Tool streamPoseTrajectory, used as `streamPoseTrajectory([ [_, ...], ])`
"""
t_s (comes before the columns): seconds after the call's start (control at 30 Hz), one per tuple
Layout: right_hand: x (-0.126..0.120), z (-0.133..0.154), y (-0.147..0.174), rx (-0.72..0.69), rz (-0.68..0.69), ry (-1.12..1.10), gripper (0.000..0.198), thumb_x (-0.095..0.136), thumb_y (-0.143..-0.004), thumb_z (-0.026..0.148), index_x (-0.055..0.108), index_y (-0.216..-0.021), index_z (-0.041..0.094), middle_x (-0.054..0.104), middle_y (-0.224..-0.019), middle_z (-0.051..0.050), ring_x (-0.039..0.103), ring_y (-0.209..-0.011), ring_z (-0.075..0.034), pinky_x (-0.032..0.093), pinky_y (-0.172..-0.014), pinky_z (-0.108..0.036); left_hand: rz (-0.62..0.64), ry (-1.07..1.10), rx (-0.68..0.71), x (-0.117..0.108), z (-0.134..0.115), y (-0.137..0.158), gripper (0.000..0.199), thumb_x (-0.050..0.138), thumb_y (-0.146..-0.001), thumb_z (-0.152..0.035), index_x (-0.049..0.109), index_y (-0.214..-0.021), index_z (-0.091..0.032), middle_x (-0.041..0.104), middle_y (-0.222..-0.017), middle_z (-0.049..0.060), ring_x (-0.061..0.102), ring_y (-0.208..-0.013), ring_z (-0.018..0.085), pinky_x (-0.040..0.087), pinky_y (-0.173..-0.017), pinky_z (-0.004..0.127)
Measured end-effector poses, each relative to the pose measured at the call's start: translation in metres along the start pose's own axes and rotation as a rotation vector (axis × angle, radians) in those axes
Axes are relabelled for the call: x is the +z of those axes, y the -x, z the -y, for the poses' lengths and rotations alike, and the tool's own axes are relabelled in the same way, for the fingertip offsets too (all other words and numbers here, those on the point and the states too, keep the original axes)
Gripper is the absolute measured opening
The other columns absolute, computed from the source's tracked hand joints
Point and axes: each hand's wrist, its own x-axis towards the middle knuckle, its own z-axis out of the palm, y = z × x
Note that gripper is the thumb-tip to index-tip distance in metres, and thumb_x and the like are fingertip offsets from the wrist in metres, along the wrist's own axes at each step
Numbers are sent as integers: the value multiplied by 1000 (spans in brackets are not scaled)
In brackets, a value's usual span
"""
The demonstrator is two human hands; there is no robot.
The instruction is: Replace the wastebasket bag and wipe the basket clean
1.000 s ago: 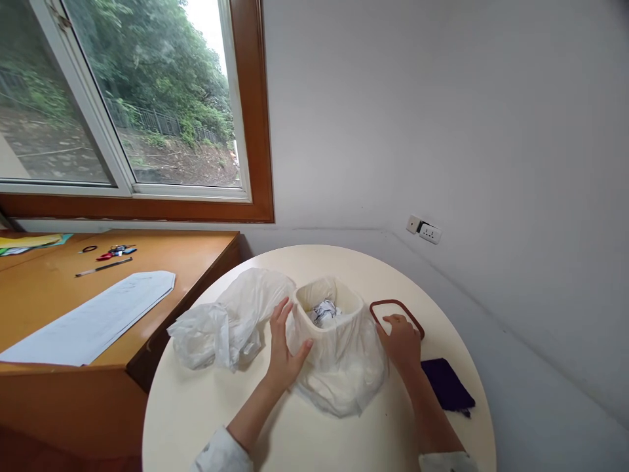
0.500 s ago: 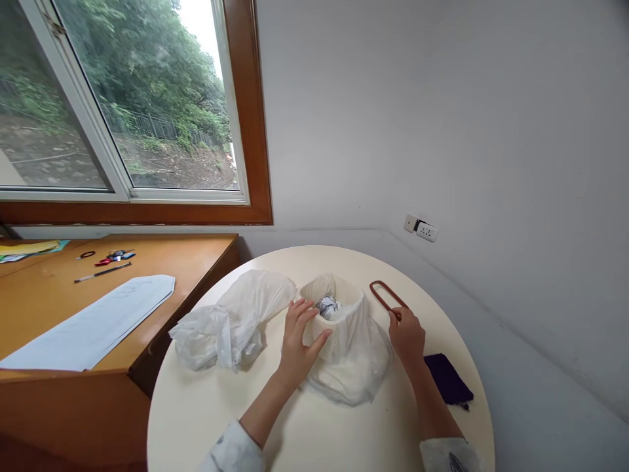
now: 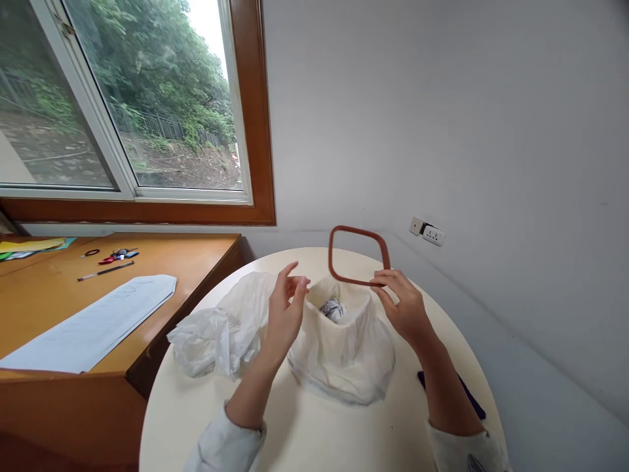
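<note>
A reddish-brown, rounded-square ring frame (image 3: pixel 359 229) is held up above the table by my right hand (image 3: pixel 405 305), its fingers and thumb pinching the lower right corner. Below it stands a small bin (image 3: pixel 344 328) lined with a white plastic bag (image 3: pixel 351 373), which drapes over the rim and spreads around the base. Crumpled printed paper (image 3: pixel 333 309) lies inside the bin. My left hand (image 3: pixel 286 305) is just left of the bin's rim, fingers partly curled and apart, holding nothing. A second crumpled white plastic bag (image 3: pixel 216 334) rests at the table's left.
A dark purple cloth-like item (image 3: pixel 472 396) lies partly hidden under my right forearm on the round cream table (image 3: pixel 339 439). To the left, a wooden desk (image 3: pixel 196 252) bears papers (image 3: pixel 108 321), a pen (image 3: pixel 105 271) and keys (image 3: pixel 120 255). A wall with a socket (image 3: pixel 434 235) stands behind.
My right hand has lifted the brown frame off the table and moved it left, turning its opening toward me. My left hand has come off the bin's rim.
</note>
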Motion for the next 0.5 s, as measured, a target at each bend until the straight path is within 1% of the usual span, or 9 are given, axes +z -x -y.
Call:
streamPoseTrajectory([
  [0.07, 5, 8, -6, -34, 80, -47, 17, 45, -86, 19, 61, -89, 21, 59, -96, -7, 58, -93, -18, 48, -84, -35, 40, 44, -93, -1, -3, -7, 54, 47, -85, -41, 31, -133, -22, 62, -90, 4, 60, -74, 14, 47, -76, 32],
  [0.13, 11, 13, -9, -55, 143, -88, 19, 43, -87, 18, 62, -89, 22, 59, -98, -7, 58, -94, -18, 49, -83, -34, 68, 54, -129, -1, -1, -10, 65, 52, -82, -40, 22, -138, -23, 62, -90, 4, 60, -71, 13, 48, -73, 31],
  [0.17, 14, 15, -10, -60, 164, -104, 20, 43, -87, 18, 62, -90, 22, 58, -100, -7, 58, -95, -18, 50, -83, -34, 74, 51, -129, 0, 0, -11, 68, 54, -81, -38, 21, -139, -23, 62, -89, 4, 59, -71, 13, 48, -71, 31],
  [0.23, 20, 18, -10, -57, 190, -117, 21, 42, -87, 17, 62, -91, 22, 57, -103, -7, 57, -99, -18, 50, -84, -34, 64, 39, -112, -1, 3, -12, 69, 56, -80, -35, 22, -139, -23, 62, -86, 3, 58, -71, 13, 49, -68, 29],
  [0.33, 24, 21, -10, -46, 196, -100, 18, 44, -87, 19, 62, -90, 22, 55, -111, -8, 54, -106, -20, 49, -86, -37, 30, 42, -82, -5, 3, -13, 63, 56, -80, -32, 30, -136, -21, 60, -82, 2, 57, -73, 13, 50, -66, 27],
  [0.43, 24, 23, -11, -46, 177, -71, 12, 50, -84, 21, 62, -86, 22, 52, -117, -8, 49, -113, -21, 45, -92, -41, 19, 53, -71, -11, -1, -15, 55, 54, -80, -31, 38, -132, -21, 61, -86, 3, 53, -62, 10, 49, -54, 24],
  [0.5, 23, 25, -12, -44, 145, -52, 10, 53, -83, 22, 63, -85, 23, 51, -119, -7, 46, -115, -22, 43, -94, -43, 10, 59, -68, -14, -2, -15, 52, 53, -81, -31, 40, -131, -21, 61, -89, 4, 50, -55, 8, 46, -47, 22],
])
